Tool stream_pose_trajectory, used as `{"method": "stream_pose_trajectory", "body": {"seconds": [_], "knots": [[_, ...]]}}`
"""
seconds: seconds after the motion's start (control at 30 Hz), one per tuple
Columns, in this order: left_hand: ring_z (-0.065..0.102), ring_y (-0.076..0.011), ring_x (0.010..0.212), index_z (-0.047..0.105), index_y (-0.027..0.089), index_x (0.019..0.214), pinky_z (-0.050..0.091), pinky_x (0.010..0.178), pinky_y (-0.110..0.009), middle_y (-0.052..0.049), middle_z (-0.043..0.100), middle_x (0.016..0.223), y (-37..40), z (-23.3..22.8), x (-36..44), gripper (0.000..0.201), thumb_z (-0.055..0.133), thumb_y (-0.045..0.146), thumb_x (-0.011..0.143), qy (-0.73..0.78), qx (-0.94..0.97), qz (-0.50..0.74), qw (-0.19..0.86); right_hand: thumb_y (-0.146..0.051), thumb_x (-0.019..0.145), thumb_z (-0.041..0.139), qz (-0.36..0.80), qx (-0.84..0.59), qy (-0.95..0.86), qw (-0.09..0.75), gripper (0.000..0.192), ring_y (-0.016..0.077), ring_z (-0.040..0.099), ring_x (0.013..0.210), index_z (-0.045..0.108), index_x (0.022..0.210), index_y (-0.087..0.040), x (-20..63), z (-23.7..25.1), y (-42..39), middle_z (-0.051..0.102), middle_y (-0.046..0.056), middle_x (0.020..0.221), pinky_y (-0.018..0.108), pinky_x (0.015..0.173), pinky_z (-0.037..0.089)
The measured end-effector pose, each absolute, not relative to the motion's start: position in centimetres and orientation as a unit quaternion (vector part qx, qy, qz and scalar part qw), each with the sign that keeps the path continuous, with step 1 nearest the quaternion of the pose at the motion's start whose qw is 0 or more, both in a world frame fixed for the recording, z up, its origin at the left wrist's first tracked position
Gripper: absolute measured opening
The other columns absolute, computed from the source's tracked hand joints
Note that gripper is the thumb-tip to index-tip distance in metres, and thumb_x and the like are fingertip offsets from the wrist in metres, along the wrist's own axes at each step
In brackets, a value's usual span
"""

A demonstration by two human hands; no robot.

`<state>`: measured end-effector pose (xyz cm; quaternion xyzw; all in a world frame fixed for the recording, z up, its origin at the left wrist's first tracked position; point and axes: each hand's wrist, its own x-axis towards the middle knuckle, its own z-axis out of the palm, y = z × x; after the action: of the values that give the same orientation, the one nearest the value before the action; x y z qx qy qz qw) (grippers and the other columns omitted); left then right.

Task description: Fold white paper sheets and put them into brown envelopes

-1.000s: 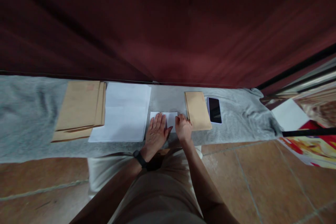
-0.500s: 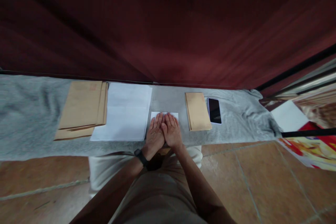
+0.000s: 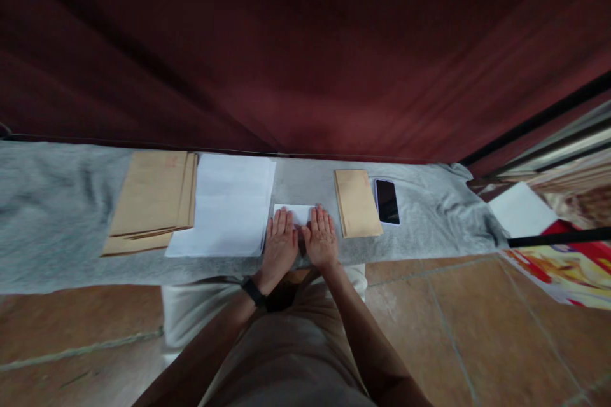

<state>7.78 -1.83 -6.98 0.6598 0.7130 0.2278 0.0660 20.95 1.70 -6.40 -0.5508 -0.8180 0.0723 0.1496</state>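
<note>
- Both hands lie flat, palms down, fingers spread, on a small folded white sheet (image 3: pixel 298 213) at the counter's near edge.
- Change: half a second ago the two hands sat pressed side by side at the sheet's middle; now left hand (image 3: pixel 280 243) and right hand (image 3: pixel 321 238) have slid apart, a gap between the thumbs. Judged: smoothing a crease outward, fold nearly set.
- Counter (image 3: pixel 57 203) covered in grey, felt-like cloth, soft nap.
- At 9 o'clock of the hands: stack of flat white paper (image 3: pixel 224 203); further at 9, fanned pile of tan envelopes (image 3: pixel 147 200), matte kraft.
- At 2 o'clock: single tan envelope (image 3: pixel 356 202), then a glossy black phone (image 3: pixel 386 201) just beside it.
- Black wristband (image 3: pixel 252 290) on left wrist.
</note>
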Motion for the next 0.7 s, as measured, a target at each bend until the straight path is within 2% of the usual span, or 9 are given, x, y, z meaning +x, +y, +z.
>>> {"method": "stream_pose_trajectory", "body": {"seconds": [0.2, 0.37, 0.6, 0.7], "knots": [[0.024, -0.0276, 0.155, 0.041, 0.014, 0.152, 0.035, 0.123, -0.048, -0.016, 0.026, 0.167, -1.8, -8.2, 7.2, 0.059, 0.040, 0.012, 0.093, 0.727, 0.585, 0.339, 0.121, -0.042, 0.108, 0.037, 0.056, -0.565, -0.808, 0.156, 0.064, 0.0299, 0.023, 0.155, 0.027, 0.159, -0.005, 21.3, -6.6, 1.1, 0.025, 0.021, 0.165, 0.050, 0.123, 0.026], [0.023, -0.0280, 0.155, 0.037, 0.015, 0.154, 0.032, 0.125, -0.050, -0.014, 0.024, 0.168, -2.3, -8.5, 6.9, 0.065, 0.040, 0.006, 0.090, 0.713, 0.596, 0.347, 0.126, -0.041, 0.107, 0.038, 0.053, -0.566, -0.806, 0.167, 0.066, 0.0310, 0.026, 0.154, 0.027, 0.158, -0.001, 21.5, -6.5, 0.8, 0.031, 0.025, 0.162, 0.051, 0.123, 0.027], [0.021, -0.0280, 0.155, 0.036, 0.012, 0.154, 0.033, 0.124, -0.052, -0.019, 0.028, 0.166, -2.5, -8.6, 6.7, 0.063, 0.038, 0.006, 0.091, 0.702, 0.619, 0.335, 0.110, -0.038, 0.108, 0.032, 0.042, -0.568, -0.799, 0.194, 0.061, 0.0331, 0.031, 0.151, 0.031, 0.157, -0.002, 22.5, -6.9, 0.1, 0.035, 0.025, 0.160, 0.053, 0.120, 0.031], [0.021, -0.0294, 0.155, 0.036, 0.012, 0.155, 0.032, 0.123, -0.055, -0.019, 0.030, 0.165, -2.7, -7.7, 7.3, 0.063, 0.040, 0.008, 0.092, 0.703, 0.631, 0.316, 0.086, -0.033, 0.107, 0.033, 0.050, -0.571, -0.797, 0.189, 0.057, 0.0311, 0.032, 0.151, 0.035, 0.156, -0.002, 22.7, -6.6, -0.2, 0.037, 0.023, 0.160, 0.053, 0.121, 0.029]]}}
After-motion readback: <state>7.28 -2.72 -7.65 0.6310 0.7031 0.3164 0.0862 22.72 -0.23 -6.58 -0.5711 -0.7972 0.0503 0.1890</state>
